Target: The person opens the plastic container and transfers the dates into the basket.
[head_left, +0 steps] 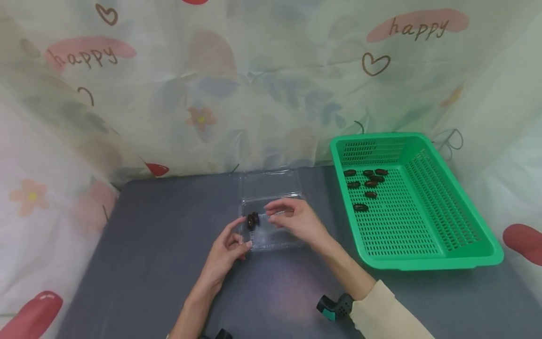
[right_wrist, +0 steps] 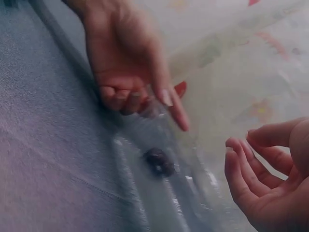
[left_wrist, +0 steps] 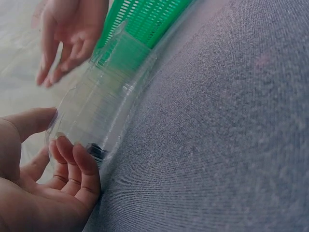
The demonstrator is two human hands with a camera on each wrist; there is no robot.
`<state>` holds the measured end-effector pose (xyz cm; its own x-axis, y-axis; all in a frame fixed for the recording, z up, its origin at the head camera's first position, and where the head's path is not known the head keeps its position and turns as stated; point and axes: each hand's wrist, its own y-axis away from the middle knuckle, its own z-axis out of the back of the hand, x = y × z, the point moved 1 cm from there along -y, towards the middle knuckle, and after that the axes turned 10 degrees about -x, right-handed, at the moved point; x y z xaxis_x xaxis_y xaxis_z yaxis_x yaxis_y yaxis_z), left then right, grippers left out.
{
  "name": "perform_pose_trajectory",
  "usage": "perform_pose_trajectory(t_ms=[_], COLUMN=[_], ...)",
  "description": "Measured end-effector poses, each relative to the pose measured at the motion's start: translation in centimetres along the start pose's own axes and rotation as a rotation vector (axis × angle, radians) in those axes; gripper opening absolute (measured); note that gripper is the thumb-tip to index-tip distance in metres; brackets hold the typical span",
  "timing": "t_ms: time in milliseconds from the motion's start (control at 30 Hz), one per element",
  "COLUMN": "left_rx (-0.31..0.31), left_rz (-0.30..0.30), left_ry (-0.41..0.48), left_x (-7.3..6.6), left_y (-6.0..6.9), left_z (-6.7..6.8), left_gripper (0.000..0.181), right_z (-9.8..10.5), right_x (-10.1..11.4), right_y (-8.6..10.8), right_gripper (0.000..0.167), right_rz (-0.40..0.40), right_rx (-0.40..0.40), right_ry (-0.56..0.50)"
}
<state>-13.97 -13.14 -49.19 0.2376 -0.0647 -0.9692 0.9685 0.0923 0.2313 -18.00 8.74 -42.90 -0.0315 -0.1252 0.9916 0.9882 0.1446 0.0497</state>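
A clear plastic clamshell box (head_left: 277, 238) lies on the grey cloth with its lid (head_left: 271, 183) folded back. Two dark, glossy dates (head_left: 251, 222) sit side by side at its left end; the left wrist view shows them partly hidden behind fingers. My left hand (head_left: 224, 249) holds the box's left edge between thumb and fingers. Above the right part of the box hovers my right hand (head_left: 298, 223), fingers loosely bent, nothing visible between them; the right wrist view shows a gap at its fingertips. Several more dates (head_left: 370, 184) lie in the green basket.
The green slotted basket (head_left: 461, 197) stands at the right of the table, near the right forearm. A printed curtain (head_left: 271, 94) hangs behind and at both sides. A thin cable (head_left: 450, 141) shows behind the basket. Grey cloth (head_left: 148, 245) covers the table.
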Motion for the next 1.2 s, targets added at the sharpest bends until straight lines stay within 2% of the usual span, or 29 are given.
perform_pose_trajectory(t_ms=[200,467,633,800,967,1200], left_rx=[0.027,0.032,0.036,0.041,0.030,0.022], left_rz=[-0.010,-0.007,-0.010,-0.016,-0.013,-0.017], left_ry=[0.017,0.023,0.025,0.034,0.037,0.045], left_x=[-0.1,0.0,0.2,0.3,0.2,0.2], left_y=[-0.1,0.0,0.1,0.0,0.0,-0.1], left_z=[-0.1,-0.2,-0.2,-0.2,-0.1,0.1], left_gripper=[0.063,0.064,0.063,0.063,0.064,0.064], right_z=[-1.4,-2.4,-2.8,-3.2,-3.7,-4.1], right_x=[-1.7,-3.3,-4.0,-4.2,-4.0,-3.9], right_y=[-1.5,-2.9,-3.5,-4.0,-4.2,-4.5], right_gripper=[0.029,0.027,0.029,0.034,0.036,0.038], right_rz=[-0.011,0.005,-0.003,-0.037,-0.014,0.034], right_rx=[-0.009,-0.071,-0.084,-0.066,-0.032,-0.019], right_ry=[0.035,0.178,0.247,0.339,0.459,0.532])
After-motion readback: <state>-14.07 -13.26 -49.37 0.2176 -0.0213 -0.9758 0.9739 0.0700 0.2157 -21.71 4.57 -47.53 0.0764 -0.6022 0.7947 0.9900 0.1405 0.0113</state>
